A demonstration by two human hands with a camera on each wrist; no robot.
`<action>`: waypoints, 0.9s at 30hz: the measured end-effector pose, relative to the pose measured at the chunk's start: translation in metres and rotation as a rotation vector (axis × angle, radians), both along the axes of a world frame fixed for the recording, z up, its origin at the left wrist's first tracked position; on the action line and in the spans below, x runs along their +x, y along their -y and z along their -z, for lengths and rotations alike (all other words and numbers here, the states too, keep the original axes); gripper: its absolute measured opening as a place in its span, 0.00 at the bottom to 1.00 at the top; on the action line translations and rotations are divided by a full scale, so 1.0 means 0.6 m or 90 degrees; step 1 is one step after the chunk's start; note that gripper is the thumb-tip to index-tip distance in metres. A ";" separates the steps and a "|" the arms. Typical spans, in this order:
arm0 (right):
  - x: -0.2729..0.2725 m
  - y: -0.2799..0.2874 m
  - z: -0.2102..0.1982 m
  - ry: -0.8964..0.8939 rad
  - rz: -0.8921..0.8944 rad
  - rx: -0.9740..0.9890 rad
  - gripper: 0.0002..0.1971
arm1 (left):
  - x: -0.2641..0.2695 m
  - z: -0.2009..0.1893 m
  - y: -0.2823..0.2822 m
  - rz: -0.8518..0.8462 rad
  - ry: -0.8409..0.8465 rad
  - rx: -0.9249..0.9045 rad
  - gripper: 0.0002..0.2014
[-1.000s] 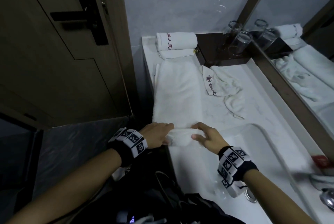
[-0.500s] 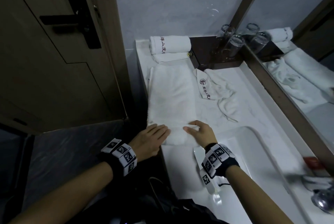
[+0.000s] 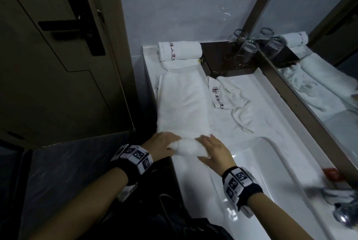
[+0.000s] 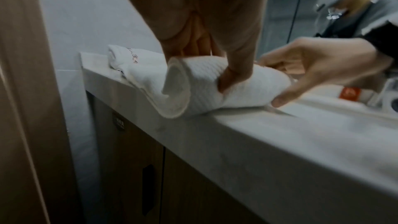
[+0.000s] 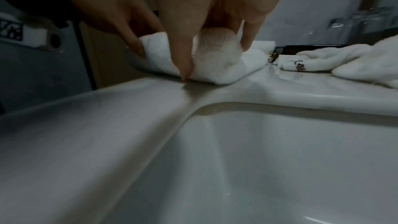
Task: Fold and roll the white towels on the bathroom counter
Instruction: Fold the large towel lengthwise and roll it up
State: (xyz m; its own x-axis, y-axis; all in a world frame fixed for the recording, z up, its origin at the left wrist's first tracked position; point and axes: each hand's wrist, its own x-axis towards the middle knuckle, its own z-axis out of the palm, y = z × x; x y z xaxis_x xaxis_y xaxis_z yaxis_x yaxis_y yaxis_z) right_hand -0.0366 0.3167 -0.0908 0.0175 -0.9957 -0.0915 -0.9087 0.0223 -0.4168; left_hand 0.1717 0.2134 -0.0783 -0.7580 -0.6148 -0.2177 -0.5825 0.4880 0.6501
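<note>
At the lower centre of the head view, the left hand (image 3: 161,145) and the right hand (image 3: 215,149) are both gripping the rolled near end of a long white towel (image 3: 183,108) that is lying flat along the left strip of the bathroom counter (image 3: 193,185). Fingers of each hand are curling over the top of the roll while the thumbs are pressing in from the near side; the left wrist view is showing the left thumb (image 4: 233,74) dug into the roll just beside its open spiral end. Above the flat towel, toward the upper centre of the frame, a finished rolled towel (image 3: 180,50) is sitting on a folded one against the wall. Right of the flat towel a crumpled towel (image 3: 230,97) with dark lettering is lying loose. Two upturned glasses (image 3: 247,50) are standing on a dark tray (image 3: 217,59) by the mirror (image 3: 319,76), and the sink basin (image 3: 257,164) is lying to the right of the hands.
</note>
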 end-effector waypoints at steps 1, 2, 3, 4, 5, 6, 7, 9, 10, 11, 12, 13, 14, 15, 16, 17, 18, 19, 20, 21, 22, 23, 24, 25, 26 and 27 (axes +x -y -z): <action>-0.002 0.001 -0.003 0.016 0.017 0.013 0.29 | 0.002 -0.002 0.004 -0.003 -0.007 0.023 0.20; -0.006 0.002 -0.007 0.035 0.030 0.029 0.29 | 0.004 -0.004 0.008 0.003 -0.022 0.053 0.18; -0.011 0.002 -0.012 0.071 0.042 0.053 0.27 | 0.006 -0.006 0.010 0.013 -0.034 0.087 0.18; -0.018 0.001 -0.017 0.127 0.059 0.086 0.25 | 0.010 -0.005 0.012 0.011 -0.034 0.114 0.20; -0.023 0.001 -0.022 0.182 0.078 0.125 0.22 | 0.015 -0.003 0.014 0.000 -0.023 0.135 0.22; -0.028 -0.001 -0.025 0.223 0.100 0.160 0.19 | 0.021 0.000 0.014 -0.012 -0.008 0.159 0.25; -0.031 -0.001 -0.025 0.255 0.127 0.179 0.18 | 0.026 0.003 0.013 -0.021 -0.003 0.181 0.27; -0.033 0.001 -0.020 0.321 0.192 0.194 0.19 | 0.033 0.007 0.006 -0.025 -0.031 0.200 0.29; -0.031 0.005 -0.018 0.352 0.227 0.193 0.19 | 0.036 0.007 0.000 -0.019 -0.060 0.188 0.29; -0.028 0.011 -0.017 0.384 0.260 0.189 0.19 | 0.039 0.007 -0.004 -0.008 -0.089 0.143 0.30; -0.024 0.019 -0.016 0.412 0.289 0.181 0.19 | 0.042 0.008 -0.006 0.007 -0.105 0.062 0.30; -0.019 0.026 -0.016 0.427 0.315 0.172 0.19 | 0.045 0.008 -0.007 0.021 -0.108 -0.035 0.30; -0.014 0.035 -0.014 0.428 0.337 0.163 0.20 | 0.047 0.009 -0.006 0.029 -0.110 -0.122 0.29; -0.010 0.043 -0.012 0.417 0.357 0.157 0.21 | 0.049 0.009 -0.005 0.031 -0.110 -0.184 0.29; -0.006 0.050 -0.010 0.399 0.372 0.152 0.23 | 0.049 0.009 -0.003 0.033 -0.099 -0.225 0.30; -0.003 0.057 -0.009 0.377 0.384 0.151 0.25 | 0.048 0.011 -0.001 0.043 -0.068 -0.256 0.32; 0.000 0.062 -0.009 0.356 0.393 0.151 0.26 | 0.047 0.013 0.000 0.060 -0.020 -0.275 0.35; 0.002 0.067 -0.010 0.341 0.395 0.152 0.27 | 0.044 0.016 0.000 0.071 0.034 -0.286 0.38; 0.005 0.070 -0.012 0.331 0.395 0.152 0.27 | 0.042 0.020 -0.001 0.071 0.077 -0.293 0.40; 0.010 0.071 -0.015 0.325 0.395 0.153 0.27 | 0.039 0.023 -0.002 0.062 0.103 -0.300 0.42; 0.017 0.070 -0.016 0.308 0.393 0.143 0.27 | 0.035 0.025 -0.003 0.050 0.113 -0.308 0.42; 0.024 0.065 -0.015 0.246 0.386 0.114 0.28 | 0.031 0.026 -0.004 0.036 0.107 -0.316 0.41; 0.032 0.057 -0.013 0.148 0.373 0.062 0.29 | 0.028 0.025 -0.004 0.026 0.099 -0.320 0.41; 0.040 0.045 -0.012 0.052 0.358 -0.012 0.28 | 0.026 0.025 -0.002 0.027 0.099 -0.317 0.41; 0.046 0.034 -0.013 0.009 0.332 -0.101 0.25 | 0.025 0.025 0.000 0.033 0.105 -0.306 0.41; 0.049 0.025 -0.014 0.014 0.287 -0.178 0.22 | 0.025 0.026 0.005 0.038 0.109 -0.284 0.42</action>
